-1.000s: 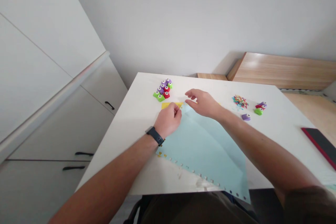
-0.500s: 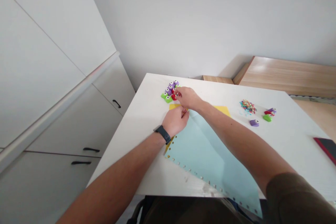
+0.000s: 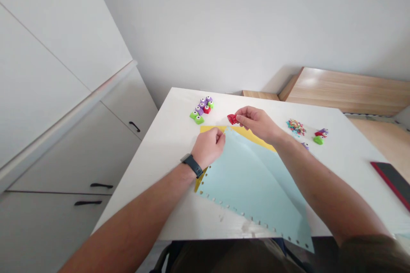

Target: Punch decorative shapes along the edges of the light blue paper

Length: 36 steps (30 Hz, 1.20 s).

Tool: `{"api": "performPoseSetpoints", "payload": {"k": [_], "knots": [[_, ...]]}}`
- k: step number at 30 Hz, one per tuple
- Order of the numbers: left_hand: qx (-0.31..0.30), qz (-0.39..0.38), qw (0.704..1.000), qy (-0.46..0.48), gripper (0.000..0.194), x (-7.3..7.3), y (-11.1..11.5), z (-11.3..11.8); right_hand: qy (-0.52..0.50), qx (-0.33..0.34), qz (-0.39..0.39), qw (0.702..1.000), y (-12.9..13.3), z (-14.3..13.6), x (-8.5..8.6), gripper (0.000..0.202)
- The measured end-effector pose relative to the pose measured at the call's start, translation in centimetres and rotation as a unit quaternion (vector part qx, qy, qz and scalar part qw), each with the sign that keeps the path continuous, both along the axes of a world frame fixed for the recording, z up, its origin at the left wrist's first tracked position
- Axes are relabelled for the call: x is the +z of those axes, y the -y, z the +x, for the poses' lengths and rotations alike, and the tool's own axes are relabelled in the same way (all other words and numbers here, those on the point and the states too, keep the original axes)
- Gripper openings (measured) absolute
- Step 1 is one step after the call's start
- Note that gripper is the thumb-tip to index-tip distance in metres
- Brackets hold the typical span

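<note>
While the left hand (image 3: 209, 144) pinches the far corner of a light-blue paper sheet (image 3: 250, 175) between thumb and curled fingers, the right hand (image 3: 256, 123) grips a red paper punch (image 3: 232, 119) with an eye-like button, its thumb and fingertips clamped on the punch's right end. The red punch is held just beyond that pinched corner, over the far part of the white table (image 3: 160, 153), and does not appear to touch the sheet. Small cut-outs run along the sheet's near and left edges, and its near right corner reaches past the table's front edge. A yellow sheet (image 3: 251, 135) lies beneath the blue one, showing along the far side and at the left. Beyond the left hand, at the table's far left, a cluster of punches (image 3: 199, 111) in purple, green and red sits close together. To the right of the right hand are a heap of multicoloured paper bits (image 3: 296, 127) and, near it, a row of three punches (image 3: 319, 140), purple, red and green; a lone purple punch (image 3: 305, 146) is partly hidden by the right forearm. A dark, red-edged flat object (image 3: 392, 179) lies at the table's right, and a dark watch (image 3: 191, 164) circles the left wrist.
</note>
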State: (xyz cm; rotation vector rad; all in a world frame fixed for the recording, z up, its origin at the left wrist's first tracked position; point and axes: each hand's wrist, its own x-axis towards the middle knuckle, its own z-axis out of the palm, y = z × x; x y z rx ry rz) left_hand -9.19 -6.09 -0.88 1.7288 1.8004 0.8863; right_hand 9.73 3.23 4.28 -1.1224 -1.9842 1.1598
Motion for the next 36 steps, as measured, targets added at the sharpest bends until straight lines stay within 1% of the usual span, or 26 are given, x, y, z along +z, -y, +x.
{"api": "performPoseSetpoints", "payload": {"k": [4,8,12,16,19,22,28,36], "knots": [[0.023,-0.012,0.999,0.034,0.019,0.5,0.3,0.3,0.043,-0.035,0.036,0.998,0.6,2.1,-0.2,0.030],[0.034,-0.031,0.997,0.056,0.022,0.6,0.3,0.3,0.069,-0.060,0.067,0.994,1.0,2.9,-0.6,0.028],[0.027,-0.045,0.996,0.076,0.023,0.0,0.1,0.0,0.102,-0.058,0.083,0.990,1.4,2.6,-1.0,0.023],[0.010,-0.060,0.995,0.083,0.024,-0.3,0.0,0.0,0.164,-0.066,0.130,0.976,1.4,2.0,-1.3,0.020],[-0.009,-0.060,0.994,0.088,0.022,-0.1,0.2,0.2,0.194,-0.069,0.157,0.966,1.3,1.6,-1.6,0.016],[-0.017,-0.063,0.994,0.087,0.021,0.3,0.3,0.4,0.213,-0.065,0.158,0.962,1.2,1.3,-1.7,0.014],[-0.013,-0.080,0.995,0.062,0.021,0.8,0.4,0.4,0.233,-0.037,0.153,0.960,1.4,0.9,-1.8,0.012],[-0.003,-0.080,0.995,0.058,0.024,0.8,0.4,0.4,0.234,-0.038,0.168,0.957,1.2,0.8,-2.2,0.011]]}}
